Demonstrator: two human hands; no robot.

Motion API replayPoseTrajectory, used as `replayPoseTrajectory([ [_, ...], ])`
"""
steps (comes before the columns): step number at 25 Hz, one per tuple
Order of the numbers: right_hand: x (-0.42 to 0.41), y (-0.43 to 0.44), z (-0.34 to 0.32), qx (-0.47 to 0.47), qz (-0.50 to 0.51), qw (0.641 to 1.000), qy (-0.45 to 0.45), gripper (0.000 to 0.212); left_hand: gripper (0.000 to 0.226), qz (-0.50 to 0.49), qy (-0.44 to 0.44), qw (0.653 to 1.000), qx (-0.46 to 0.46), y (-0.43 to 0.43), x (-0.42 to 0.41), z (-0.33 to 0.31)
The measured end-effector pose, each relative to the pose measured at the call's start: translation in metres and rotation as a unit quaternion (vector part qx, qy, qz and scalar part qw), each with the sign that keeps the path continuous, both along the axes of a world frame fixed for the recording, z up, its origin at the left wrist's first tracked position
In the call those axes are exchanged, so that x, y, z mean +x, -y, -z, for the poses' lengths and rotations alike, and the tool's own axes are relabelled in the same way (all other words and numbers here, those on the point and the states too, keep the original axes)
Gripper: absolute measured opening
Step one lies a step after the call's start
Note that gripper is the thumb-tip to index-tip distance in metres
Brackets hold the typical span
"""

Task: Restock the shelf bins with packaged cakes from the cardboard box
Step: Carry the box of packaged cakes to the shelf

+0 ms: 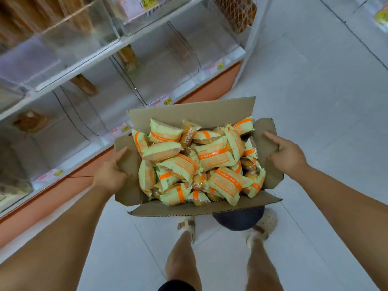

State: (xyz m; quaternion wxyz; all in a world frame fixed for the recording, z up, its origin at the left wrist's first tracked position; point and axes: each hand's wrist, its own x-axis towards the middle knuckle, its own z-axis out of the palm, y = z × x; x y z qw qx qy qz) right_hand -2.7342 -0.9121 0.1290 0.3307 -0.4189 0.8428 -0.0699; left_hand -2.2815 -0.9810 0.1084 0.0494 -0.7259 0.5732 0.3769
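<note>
An open cardboard box (195,115) hangs in front of me above the floor, its flaps spread outward. It is heaped with several packaged cakes (212,157) in pale green wrappers with orange stripes. My left hand (111,175) grips the box's left side flap, thumb on top. My right hand (286,154) grips the right side flap, thumb lying along it. To the left stand clear shelf bins (159,66) in rows; most hold one or two brown packages.
The shelf unit has an orange base (63,190) along the white tiled floor (315,101). Price tags (119,130) hang on the bin fronts. My legs and sandalled feet (186,225) show below the box. Another shelf (380,15) is at the far right.
</note>
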Motion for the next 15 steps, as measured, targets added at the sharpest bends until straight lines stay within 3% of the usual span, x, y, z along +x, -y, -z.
replayPoseTrajectory([
  [8, -0.015, 0.121, 0.029, 0.015, -0.153, 0.988, 0.011, 0.073, 0.078, -0.152, 0.04, 0.987, -0.031, -0.029, -0.021, 0.037],
  [15, 0.005, 0.182, 0.071, 0.036, -0.207, 0.977, -0.024, 0.073, 0.074, -0.226, 0.02, 0.973, -0.031, -0.025, -0.029, 0.078],
])
